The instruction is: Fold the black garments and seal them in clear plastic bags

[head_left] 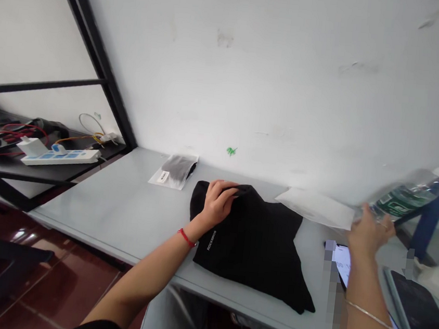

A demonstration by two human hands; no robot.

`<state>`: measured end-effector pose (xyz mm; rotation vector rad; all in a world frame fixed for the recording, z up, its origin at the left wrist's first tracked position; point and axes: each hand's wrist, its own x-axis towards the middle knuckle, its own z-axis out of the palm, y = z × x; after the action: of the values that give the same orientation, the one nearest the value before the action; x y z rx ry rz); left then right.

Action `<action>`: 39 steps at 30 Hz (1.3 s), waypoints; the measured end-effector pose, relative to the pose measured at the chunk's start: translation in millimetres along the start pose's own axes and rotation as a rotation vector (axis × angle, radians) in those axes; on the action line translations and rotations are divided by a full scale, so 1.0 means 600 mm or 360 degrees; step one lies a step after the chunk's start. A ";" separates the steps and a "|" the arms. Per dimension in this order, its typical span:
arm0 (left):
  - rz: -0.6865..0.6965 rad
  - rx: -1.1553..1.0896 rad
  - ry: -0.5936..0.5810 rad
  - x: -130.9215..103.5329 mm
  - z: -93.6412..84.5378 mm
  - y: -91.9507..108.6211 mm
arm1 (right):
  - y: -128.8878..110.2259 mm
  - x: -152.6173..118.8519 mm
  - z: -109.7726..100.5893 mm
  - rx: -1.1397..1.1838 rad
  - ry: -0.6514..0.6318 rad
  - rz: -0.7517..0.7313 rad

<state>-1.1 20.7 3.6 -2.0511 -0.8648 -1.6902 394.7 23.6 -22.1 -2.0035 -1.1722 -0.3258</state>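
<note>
A black cloth garment (253, 246) with white "ROCKBROS" lettering lies spread on the grey table (117, 201). My left hand (218, 202) pinches its upper edge, fingers curled over a fold. Off to the right, my right hand (371, 233) grips the end of a whitish, translucent plastic bag (319, 207). That bag lies beyond the garment, against the wall. Right behind my right hand leans a clear water bottle (406, 200) with a green label; whether the fingers touch it I cannot tell. Under my right forearm a lit phone (342, 261) is partly hidden.
A small clear packet (175, 171) with dark contents lies at the back left. A dark device in a pale case (419, 316) sits at the right edge. On the black shelf at left are a white power strip (61, 157) and tangled cables. The wall (251, 84) borders the table.
</note>
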 end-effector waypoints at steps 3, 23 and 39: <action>-0.0111 -0.0028 -0.0193 0.004 0.001 0.005 | -0.017 -0.005 0.009 0.0107 0.0168 -0.0175; -0.1035 -0.0197 -0.0441 0.027 -0.012 -0.018 | -0.138 -0.074 0.006 0.0014 -0.0399 -0.1264; -0.1385 -0.0985 -0.1064 0.023 -0.004 -0.004 | -0.141 -0.070 -0.011 0.0448 -0.0291 -0.1179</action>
<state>-3.0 24.3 17.2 -3.0346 -1.8397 -1.8037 303.2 15.8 0.4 -1.3188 -1.9408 -0.3180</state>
